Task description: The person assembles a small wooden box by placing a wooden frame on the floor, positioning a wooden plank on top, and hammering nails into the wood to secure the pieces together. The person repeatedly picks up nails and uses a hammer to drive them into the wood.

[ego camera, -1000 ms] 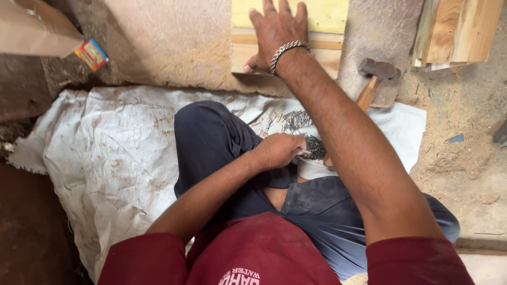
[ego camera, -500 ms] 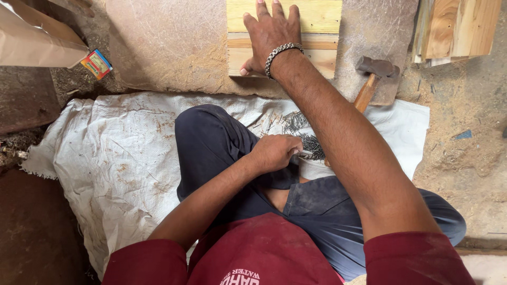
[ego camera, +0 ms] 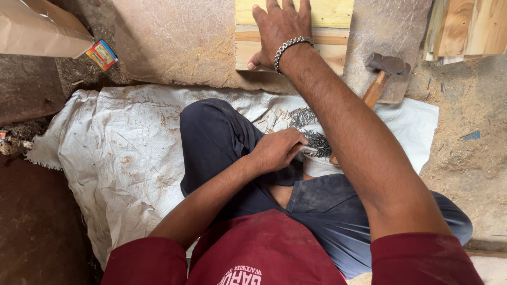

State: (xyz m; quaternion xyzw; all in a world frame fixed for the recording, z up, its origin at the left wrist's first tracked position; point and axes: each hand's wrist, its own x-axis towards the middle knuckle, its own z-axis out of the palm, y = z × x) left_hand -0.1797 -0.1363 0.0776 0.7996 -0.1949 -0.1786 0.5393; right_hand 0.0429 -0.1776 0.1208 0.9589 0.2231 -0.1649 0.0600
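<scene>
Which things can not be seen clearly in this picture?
Head view:
- Left hand: fingertips curl under, so any nail held is hidden.
- Hammer: the right forearm covers the handle's lower end.
- Wooden board: cut by the top edge, partly under the right hand.

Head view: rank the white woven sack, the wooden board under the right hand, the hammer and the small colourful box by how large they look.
1. white woven sack
2. wooden board, partly cut off by the frame's top edge
3. hammer, handle partly hidden behind the arm
4. small colourful box
</scene>
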